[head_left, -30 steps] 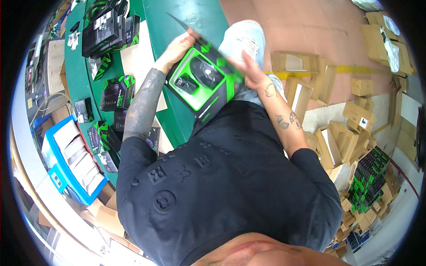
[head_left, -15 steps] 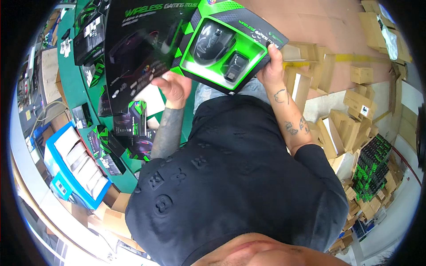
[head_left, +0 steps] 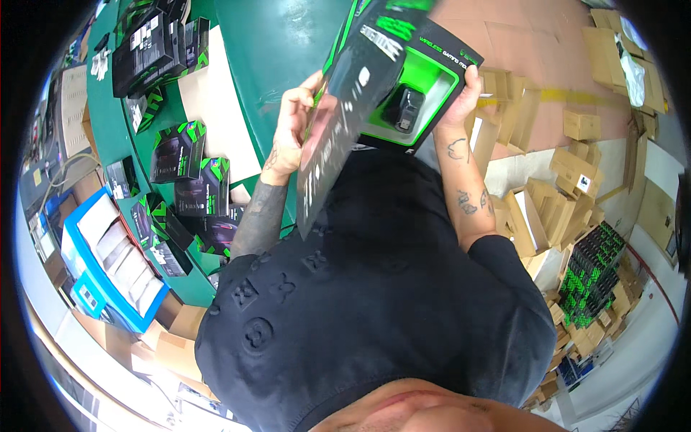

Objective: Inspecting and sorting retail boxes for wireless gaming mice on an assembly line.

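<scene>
A black and green computer mouse box (head_left: 450,54) is held up in front of my chest. Its green-edged window shows a small black USB piece (head_left: 405,109) in a moulded tray; the mouse beside it is hidden. The wide dark front flap (head_left: 342,108) stands partly folded over the window, blurred by motion. My left hand (head_left: 294,119) has its fingers curled at the left edge of the box, by the flap. On the opposite side, my right hand (head_left: 461,101) grips the box's right edge, thumb on the front.
Several similar boxes (head_left: 178,150) lie on the green table (head_left: 270,43) at left, some stacked farther back. A blue-rimmed bin (head_left: 155,313) with white packets stands nearer. Cardboard cartons (head_left: 536,219) crowd the right floor, beside a stack of black and green boxes (head_left: 592,270).
The flap has swung from wide open at the left toward the window, now covering the mouse. My left hand has risen slightly along the box's left side. The right hand keeps its grip.
</scene>
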Demonstrator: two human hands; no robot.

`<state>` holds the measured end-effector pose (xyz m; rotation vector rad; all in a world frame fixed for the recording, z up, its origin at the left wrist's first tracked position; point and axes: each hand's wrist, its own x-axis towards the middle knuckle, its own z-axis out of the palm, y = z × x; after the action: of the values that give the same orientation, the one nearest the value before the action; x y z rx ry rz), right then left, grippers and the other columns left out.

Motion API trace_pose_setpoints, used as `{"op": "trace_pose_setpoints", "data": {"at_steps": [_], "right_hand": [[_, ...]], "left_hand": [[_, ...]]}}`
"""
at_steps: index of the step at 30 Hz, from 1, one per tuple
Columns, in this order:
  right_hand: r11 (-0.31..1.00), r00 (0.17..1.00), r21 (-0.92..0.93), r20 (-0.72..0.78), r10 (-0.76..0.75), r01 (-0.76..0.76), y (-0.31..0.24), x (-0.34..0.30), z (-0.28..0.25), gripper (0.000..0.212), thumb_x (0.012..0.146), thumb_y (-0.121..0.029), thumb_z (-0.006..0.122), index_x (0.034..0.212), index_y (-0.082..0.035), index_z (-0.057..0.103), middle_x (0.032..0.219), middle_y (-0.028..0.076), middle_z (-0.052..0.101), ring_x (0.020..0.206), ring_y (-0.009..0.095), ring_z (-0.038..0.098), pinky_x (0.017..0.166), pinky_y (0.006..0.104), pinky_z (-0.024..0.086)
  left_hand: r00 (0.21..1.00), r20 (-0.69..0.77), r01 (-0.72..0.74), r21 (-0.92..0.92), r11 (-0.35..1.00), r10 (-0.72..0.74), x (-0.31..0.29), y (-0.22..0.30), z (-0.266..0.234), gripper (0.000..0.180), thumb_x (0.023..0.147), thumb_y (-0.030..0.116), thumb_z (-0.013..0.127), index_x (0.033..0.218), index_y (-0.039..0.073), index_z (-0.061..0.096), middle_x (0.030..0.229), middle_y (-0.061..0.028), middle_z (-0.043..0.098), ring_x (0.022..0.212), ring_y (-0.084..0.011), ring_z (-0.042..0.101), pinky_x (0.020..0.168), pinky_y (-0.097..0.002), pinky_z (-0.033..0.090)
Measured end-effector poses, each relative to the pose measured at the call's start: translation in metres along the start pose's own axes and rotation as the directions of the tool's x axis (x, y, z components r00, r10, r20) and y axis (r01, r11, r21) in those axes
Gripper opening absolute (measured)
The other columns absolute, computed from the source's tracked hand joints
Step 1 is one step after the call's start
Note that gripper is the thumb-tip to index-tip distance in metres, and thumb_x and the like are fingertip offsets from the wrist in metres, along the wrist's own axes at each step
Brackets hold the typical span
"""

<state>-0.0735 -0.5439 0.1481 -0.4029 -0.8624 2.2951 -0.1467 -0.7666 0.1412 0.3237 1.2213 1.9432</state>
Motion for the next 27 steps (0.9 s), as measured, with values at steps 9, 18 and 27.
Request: {"op": "trace_pose_setpoints", "data": {"at_steps": [9, 18, 27], "right_hand": [[0.679, 0.814, -0.618, 0.107, 0.571, -0.395, 0.048, -0.009, -0.008, 0.063, 0.091, -0.051, 0.024, 0.134, -0.005, 0.026, 0.120, 0.011, 0.047, 0.104, 0.017, 0.049, 0.080, 0.0298, 0.046], [0.442, 0.609, -0.805, 0.130, 0.783, -0.396, 0.079, -0.011, -0.016, 0.043, 0.091, -0.026, 0.044, 0.127, -0.004, 0.037, 0.103, 0.010, 0.057, 0.085, 0.013, 0.056, 0.070, 0.0239, 0.046], [0.507, 0.644, -0.736, 0.127, 0.755, -0.448, 0.075, -0.013, -0.033, 0.037, 0.089, -0.018, 0.050, 0.121, -0.001, 0.041, 0.099, 0.010, 0.058, 0.085, 0.014, 0.057, 0.070, 0.0248, 0.046]], "left_hand": [[0.922, -0.212, 0.272, -0.238, 0.932, -0.323, -0.012, -0.031, -0.051, 0.056, 0.073, 0.013, 0.066, 0.121, 0.000, 0.041, 0.106, -0.0093, 0.055, 0.104, -0.0164, 0.048, 0.091, -0.0282, 0.036], [0.376, -0.915, -0.676, -0.162, 0.719, 0.148, -0.057, -0.033, -0.142, 0.024, 0.085, 0.028, 0.056, 0.099, 0.008, 0.053, 0.100, -0.0039, 0.058, 0.096, -0.0190, 0.055, 0.085, -0.0358, 0.043], [0.354, -0.921, -0.337, 0.040, 0.941, 0.166, 0.091, 0.043, -0.241, 0.042, 0.073, 0.048, 0.066, 0.064, 0.017, 0.039, 0.055, 0.0066, 0.032, 0.046, -0.0058, 0.029, 0.044, -0.0230, 0.028]]}}
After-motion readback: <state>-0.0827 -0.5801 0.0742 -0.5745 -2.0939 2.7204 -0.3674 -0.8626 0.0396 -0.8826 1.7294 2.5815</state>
